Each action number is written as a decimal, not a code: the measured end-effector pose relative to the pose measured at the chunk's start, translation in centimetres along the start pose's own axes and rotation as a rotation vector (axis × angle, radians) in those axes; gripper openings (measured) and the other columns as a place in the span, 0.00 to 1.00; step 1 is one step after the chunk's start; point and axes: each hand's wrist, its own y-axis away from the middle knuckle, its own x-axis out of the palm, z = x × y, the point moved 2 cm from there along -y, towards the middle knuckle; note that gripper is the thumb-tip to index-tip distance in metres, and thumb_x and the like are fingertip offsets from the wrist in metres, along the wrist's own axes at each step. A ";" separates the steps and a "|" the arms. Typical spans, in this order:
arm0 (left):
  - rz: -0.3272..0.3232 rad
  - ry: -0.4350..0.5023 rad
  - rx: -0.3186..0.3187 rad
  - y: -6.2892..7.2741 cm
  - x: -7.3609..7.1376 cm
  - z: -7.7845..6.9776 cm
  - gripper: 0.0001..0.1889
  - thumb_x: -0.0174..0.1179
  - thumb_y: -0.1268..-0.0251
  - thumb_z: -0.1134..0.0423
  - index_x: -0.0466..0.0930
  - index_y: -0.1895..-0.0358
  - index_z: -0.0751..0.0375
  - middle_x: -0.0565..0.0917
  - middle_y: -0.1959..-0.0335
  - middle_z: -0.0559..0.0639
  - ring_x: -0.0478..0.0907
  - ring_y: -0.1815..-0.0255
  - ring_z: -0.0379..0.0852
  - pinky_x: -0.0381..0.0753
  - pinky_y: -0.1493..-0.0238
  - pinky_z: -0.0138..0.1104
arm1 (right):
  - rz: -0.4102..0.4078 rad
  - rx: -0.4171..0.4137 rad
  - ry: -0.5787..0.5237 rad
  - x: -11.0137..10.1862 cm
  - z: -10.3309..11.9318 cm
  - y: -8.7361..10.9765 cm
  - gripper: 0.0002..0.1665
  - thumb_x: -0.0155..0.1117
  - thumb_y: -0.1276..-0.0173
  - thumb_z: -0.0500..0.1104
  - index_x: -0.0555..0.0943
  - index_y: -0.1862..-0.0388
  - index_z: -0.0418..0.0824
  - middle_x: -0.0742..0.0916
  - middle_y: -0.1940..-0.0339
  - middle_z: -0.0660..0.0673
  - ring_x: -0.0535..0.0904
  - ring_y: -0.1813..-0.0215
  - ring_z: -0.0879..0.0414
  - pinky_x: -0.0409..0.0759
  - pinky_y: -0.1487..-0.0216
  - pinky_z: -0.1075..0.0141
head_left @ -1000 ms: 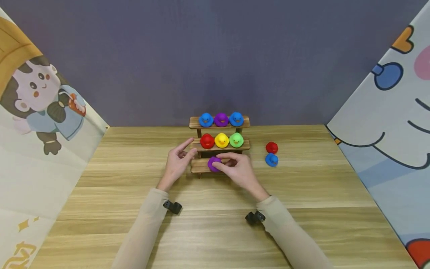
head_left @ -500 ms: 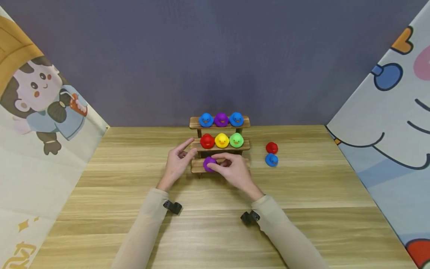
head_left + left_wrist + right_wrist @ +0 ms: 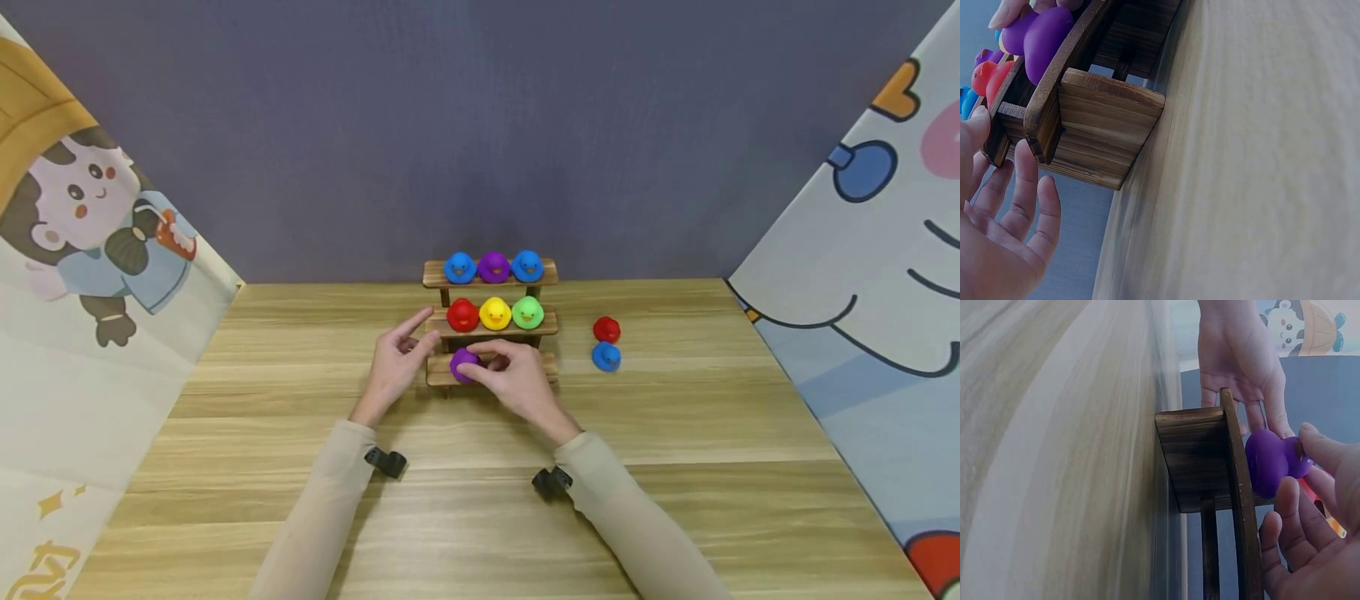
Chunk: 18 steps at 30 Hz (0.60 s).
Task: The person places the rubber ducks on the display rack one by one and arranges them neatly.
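A three-tier wooden stand (image 3: 491, 335) stands on the table against the dark back wall. On its bottom step sits a purple rubber duck (image 3: 463, 365), toward the left end. My right hand (image 3: 517, 379) pinches this duck between thumb and fingers; in the right wrist view the duck's body (image 3: 1269, 464) is against the step. At the stand's left end is my left hand (image 3: 397, 362), fingers extended and spread. The left wrist view shows its fingertips (image 3: 1025, 153) at the stand's side, apparently touching it.
Blue, purple and blue ducks (image 3: 494, 267) line the top step. A red, a yellow (image 3: 495, 314) and a green duck fill the middle step. Right of the stand, a red duck (image 3: 607, 329) and a blue duck (image 3: 607, 357) lie on the table. Printed panels flank both sides.
My right hand has slid the purple duck leftward along the bottom step, with little movement in the last half second. The left hand stays in place.
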 end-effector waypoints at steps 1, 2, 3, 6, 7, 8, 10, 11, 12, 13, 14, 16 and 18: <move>0.000 0.002 -0.001 0.0 0.0 0.0 0.26 0.68 0.24 0.60 0.79 0.26 0.54 0.91 0.59 0.71 0.84 0.71 0.37 0.75 0.74 0.27 | -0.001 -0.001 0.006 0.0 0.0 0.0 0.20 0.83 0.36 0.50 0.93 0.48 0.45 0.95 0.58 0.44 0.85 0.67 0.59 0.82 0.67 0.69; 0.001 0.005 -0.002 0.0 0.0 0.0 0.26 0.68 0.23 0.59 0.79 0.26 0.53 0.91 0.58 0.71 0.84 0.71 0.37 0.75 0.74 0.27 | -0.002 -0.001 0.010 0.0 0.0 0.0 0.20 0.83 0.36 0.50 0.93 0.48 0.45 0.95 0.58 0.44 0.85 0.67 0.59 0.82 0.67 0.69; 0.002 0.006 -0.004 0.0 0.0 0.0 0.26 0.68 0.23 0.59 0.79 0.26 0.53 0.91 0.58 0.71 0.84 0.71 0.37 0.75 0.74 0.27 | -0.003 -0.003 0.016 0.1 0.0 -0.1 0.20 0.83 0.36 0.50 0.93 0.47 0.45 0.95 0.58 0.44 0.85 0.67 0.59 0.81 0.67 0.70; 0.001 0.010 -0.009 0.0 0.0 0.0 0.26 0.68 0.23 0.59 0.79 0.26 0.53 0.91 0.58 0.70 0.84 0.71 0.37 0.75 0.74 0.27 | -0.004 -0.010 0.024 0.2 -0.1 -0.1 0.20 0.83 0.36 0.50 0.93 0.48 0.45 0.94 0.58 0.44 0.85 0.67 0.59 0.81 0.68 0.70; 0.001 0.011 -0.011 0.0 0.0 0.0 0.26 0.68 0.23 0.59 0.79 0.26 0.53 0.91 0.57 0.70 0.84 0.71 0.37 0.75 0.74 0.27 | -0.004 -0.014 0.027 0.2 -0.1 -0.2 0.20 0.83 0.35 0.50 0.93 0.48 0.45 0.94 0.58 0.44 0.84 0.68 0.60 0.80 0.68 0.70; 0.002 0.011 -0.012 0.0 0.0 0.0 0.26 0.68 0.23 0.59 0.79 0.26 0.53 0.91 0.56 0.70 0.84 0.71 0.37 0.75 0.74 0.27 | -0.004 -0.017 0.026 0.2 -0.1 -0.2 0.20 0.83 0.36 0.50 0.93 0.48 0.44 0.94 0.58 0.44 0.84 0.68 0.60 0.80 0.68 0.70; 0.003 0.011 -0.011 0.0 0.0 0.0 0.26 0.68 0.24 0.59 0.79 0.26 0.53 0.91 0.56 0.70 0.84 0.71 0.38 0.75 0.74 0.27 | -0.002 -0.022 0.026 0.3 -0.1 -0.2 0.20 0.83 0.35 0.50 0.93 0.48 0.44 0.94 0.58 0.44 0.84 0.69 0.60 0.80 0.69 0.70; 0.004 0.010 -0.011 0.0 0.0 0.0 0.26 0.68 0.24 0.59 0.79 0.26 0.53 0.91 0.56 0.71 0.84 0.71 0.38 0.75 0.73 0.27 | -0.003 -0.027 0.026 0.4 -0.1 -0.2 0.19 0.83 0.35 0.50 0.93 0.48 0.44 0.94 0.58 0.44 0.84 0.69 0.60 0.80 0.69 0.70; 0.003 0.010 -0.012 0.0 0.0 0.0 0.26 0.68 0.24 0.59 0.79 0.26 0.52 0.91 0.57 0.71 0.84 0.71 0.38 0.75 0.74 0.27 | -0.003 -0.031 0.026 0.4 -0.1 -0.2 0.19 0.83 0.36 0.50 0.93 0.48 0.44 0.95 0.58 0.44 0.84 0.69 0.61 0.81 0.69 0.70; 0.003 0.010 -0.011 0.0 0.1 0.0 0.26 0.68 0.24 0.59 0.79 0.26 0.52 0.91 0.57 0.71 0.84 0.71 0.38 0.75 0.73 0.27 | -0.004 -0.035 0.029 0.4 -0.1 -0.2 0.19 0.83 0.35 0.50 0.93 0.48 0.44 0.95 0.58 0.44 0.83 0.69 0.61 0.80 0.69 0.70; 0.003 0.007 -0.009 0.0 0.1 0.1 0.26 0.68 0.23 0.59 0.79 0.26 0.52 0.90 0.57 0.71 0.84 0.71 0.38 0.75 0.73 0.27 | -0.006 -0.038 0.030 0.5 -0.2 -0.2 0.19 0.83 0.35 0.50 0.93 0.48 0.44 0.95 0.58 0.44 0.83 0.70 0.61 0.80 0.69 0.70; 0.004 0.005 -0.008 0.0 0.0 0.1 0.25 0.67 0.23 0.59 0.79 0.26 0.52 0.91 0.57 0.71 0.84 0.71 0.37 0.75 0.73 0.27 | -0.010 -0.041 0.035 0.5 -0.2 -0.2 0.19 0.83 0.35 0.50 0.93 0.49 0.44 0.95 0.58 0.45 0.83 0.70 0.61 0.80 0.69 0.70; 0.004 0.004 -0.007 0.0 0.0 0.2 0.25 0.67 0.23 0.59 0.79 0.26 0.52 0.91 0.56 0.71 0.84 0.71 0.37 0.75 0.73 0.27 | -0.013 -0.041 0.037 0.6 -0.3 -0.2 0.19 0.83 0.36 0.50 0.93 0.49 0.44 0.94 0.59 0.45 0.83 0.70 0.61 0.79 0.70 0.70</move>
